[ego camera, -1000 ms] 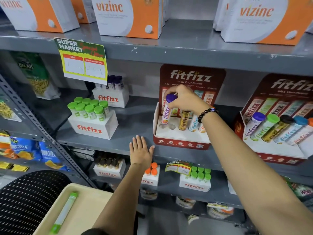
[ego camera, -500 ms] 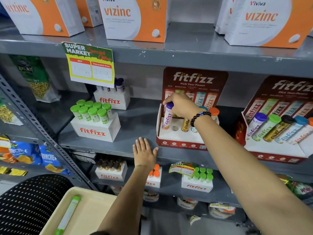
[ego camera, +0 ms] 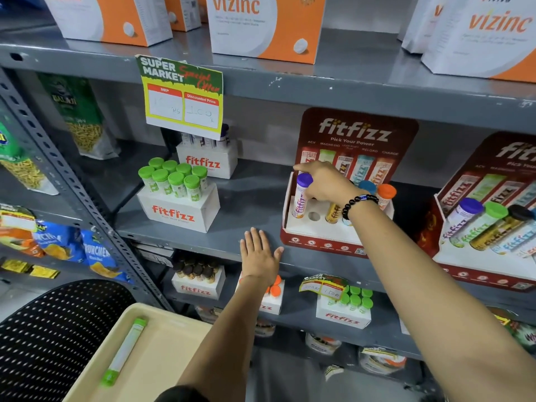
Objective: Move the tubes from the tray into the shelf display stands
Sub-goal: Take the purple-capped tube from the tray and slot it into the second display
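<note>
A purple-capped tube (ego camera: 301,195) stands in the leftmost hole of the red and white display stand (ego camera: 319,236) on the middle shelf. My right hand (ego camera: 326,181) rests on the tube's cap, fingers curled around it. Beside it one hole shows empty, then a gold tube (ego camera: 333,213), a blue-capped one and an orange-capped tube (ego camera: 385,194). My left hand (ego camera: 259,255) lies flat and spread on the shelf's front edge. A cream tray (ego camera: 174,343) at the bottom left holds one green-capped tube (ego camera: 124,351).
A white box of green-capped tubes (ego camera: 174,181) sits left on the same shelf, a second red stand (ego camera: 478,227) to the right. Orange and white cartons fill the shelf above. Smaller tube boxes line the shelf below. A black perforated chair (ego camera: 52,338) is at lower left.
My right hand has lowered the purple-capped tube from a tilted hold into the stand's leftmost hole, where it stands seated. My left hand has stayed on the shelf edge.
</note>
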The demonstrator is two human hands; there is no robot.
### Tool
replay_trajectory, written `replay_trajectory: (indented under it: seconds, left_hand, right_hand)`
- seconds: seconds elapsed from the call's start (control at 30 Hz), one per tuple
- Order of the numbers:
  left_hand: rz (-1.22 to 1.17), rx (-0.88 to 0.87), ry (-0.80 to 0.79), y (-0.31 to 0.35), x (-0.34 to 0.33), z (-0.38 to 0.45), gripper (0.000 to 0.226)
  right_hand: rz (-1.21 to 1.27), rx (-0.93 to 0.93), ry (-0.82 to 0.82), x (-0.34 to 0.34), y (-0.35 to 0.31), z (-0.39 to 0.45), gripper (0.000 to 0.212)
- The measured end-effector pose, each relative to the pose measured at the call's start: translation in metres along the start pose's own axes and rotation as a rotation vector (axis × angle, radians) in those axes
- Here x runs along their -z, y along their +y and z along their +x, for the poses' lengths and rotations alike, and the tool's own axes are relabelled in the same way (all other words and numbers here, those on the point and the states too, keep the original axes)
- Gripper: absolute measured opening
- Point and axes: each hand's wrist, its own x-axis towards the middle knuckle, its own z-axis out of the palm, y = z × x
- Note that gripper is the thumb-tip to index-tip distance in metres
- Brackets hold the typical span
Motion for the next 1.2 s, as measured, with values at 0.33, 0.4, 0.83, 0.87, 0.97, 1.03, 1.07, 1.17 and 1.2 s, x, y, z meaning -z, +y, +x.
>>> replay_trajectory:
  seconds: [0.33,0.4,0.83,0.87,0.97,1.03,1.07,1.17,1.2]
  left_hand:
    - [-0.112,0.019,0.163,-0.043,-0.008,-0.057,0.066]
    - [-0.117,0.121,0.198,-0.061,-0.012,-0.085,0.066]
    - [-0.188,0.814,-0.003,-0.145,-0.103,-0.247,0.078]
    - [-0.199,0.843,-0.008,-0.149,-0.110,-0.251,0.080]
    - [-0.267,0.928,-0.001,-0.157,-0.127,-0.259,0.080]
    - [-0.296,0.985,0.034,-0.162,-0.140,-0.260,0.081]
    - [-0.330,0.989,0.049,-0.164,-0.147,-0.260,0.081]
    - [-0.403,1.010,0.055,-0.168,-0.167,-0.259,0.075]
    - [-0.387,1.017,0.066,-0.168,-0.172,-0.259,0.072]
  right_hand:
    - [0.097,0.508,0.230,-0.040,-0.055,-0.012,0.047]
    - [0.139,0.598,0.188,-0.070,-0.076,-0.016,0.043]
    - [-0.088,1.029,-0.558,-0.329,-0.170,-0.081,0.040]
    - [-0.118,1.052,-0.580,-0.348,-0.173,-0.085,0.040]
    - [-0.258,1.141,-0.596,-0.399,-0.178,-0.091,0.043]
    - [-0.341,1.145,-0.582,-0.425,-0.179,-0.089,0.043]
    - [-0.378,1.116,-0.567,-0.436,-0.178,-0.087,0.042]
    - [-0.498,1.062,-0.517,-0.460,-0.170,-0.072,0.041]
    - [-0.531,1.063,-0.505,-0.467,-0.169,-0.067,0.041]
